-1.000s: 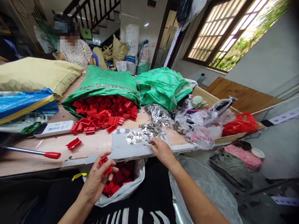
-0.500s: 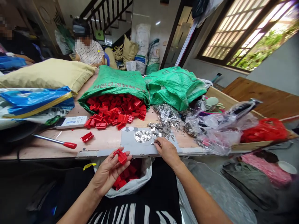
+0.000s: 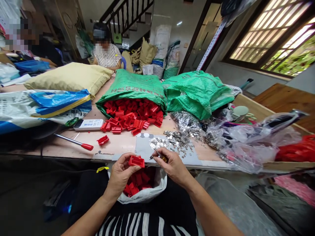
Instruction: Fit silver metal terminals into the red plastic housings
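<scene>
Left hand (image 3: 120, 174) pinching hollow red plastic case (image 3: 136, 161) just below frame centre; right hand (image 3: 173, 166) gripping yellow-handled tool (image 3: 164, 159) near case's right side. Handling well probably means keeping case steady, hollow facing tool, fingertips clear of rim.

Sacks (image 3: 137, 85), red boxes (image 3: 102, 140) on table (image 3: 123, 143)

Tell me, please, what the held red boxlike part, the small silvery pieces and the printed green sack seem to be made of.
Red boxlike part in the left hand: likely moulded plastic, fairly glossy, given its uniform colour and thin walls. Small silvery pieces: probably shiny metal, from their bright glints. Printed green sack: perhaps woven plastic, with a slight sheen.
</scene>
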`<action>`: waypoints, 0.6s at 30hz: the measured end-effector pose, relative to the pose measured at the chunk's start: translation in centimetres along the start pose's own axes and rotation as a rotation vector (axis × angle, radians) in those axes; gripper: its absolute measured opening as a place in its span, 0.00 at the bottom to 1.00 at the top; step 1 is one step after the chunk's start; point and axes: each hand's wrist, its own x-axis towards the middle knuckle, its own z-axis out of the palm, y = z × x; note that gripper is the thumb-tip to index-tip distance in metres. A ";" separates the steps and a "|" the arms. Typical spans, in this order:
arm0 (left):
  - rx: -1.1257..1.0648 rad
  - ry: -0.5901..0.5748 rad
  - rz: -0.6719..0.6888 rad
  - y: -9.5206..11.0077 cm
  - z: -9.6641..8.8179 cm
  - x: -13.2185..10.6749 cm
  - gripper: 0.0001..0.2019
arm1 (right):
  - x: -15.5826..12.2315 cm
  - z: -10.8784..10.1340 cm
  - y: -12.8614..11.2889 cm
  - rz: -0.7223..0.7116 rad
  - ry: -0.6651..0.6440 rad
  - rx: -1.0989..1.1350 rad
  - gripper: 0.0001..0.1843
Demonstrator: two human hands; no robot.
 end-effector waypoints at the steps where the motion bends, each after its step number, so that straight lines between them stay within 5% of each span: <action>1: 0.051 0.013 0.037 0.1 0.0 0.0 0.18 | 0.0 0.4 -0.4 -0.018 -0.001 -0.005 0.05; 7: 0.338 0.036 0.172 -0.1 -0.5 -0.3 0.19 | 0.5 2.1 -1.4 -0.128 -0.046 -0.086 0.03; 18: 0.507 0.044 0.451 -0.3 -0.4 -0.6 0.18 | 0.3 3.3 -1.1 -0.221 -0.009 -0.134 0.08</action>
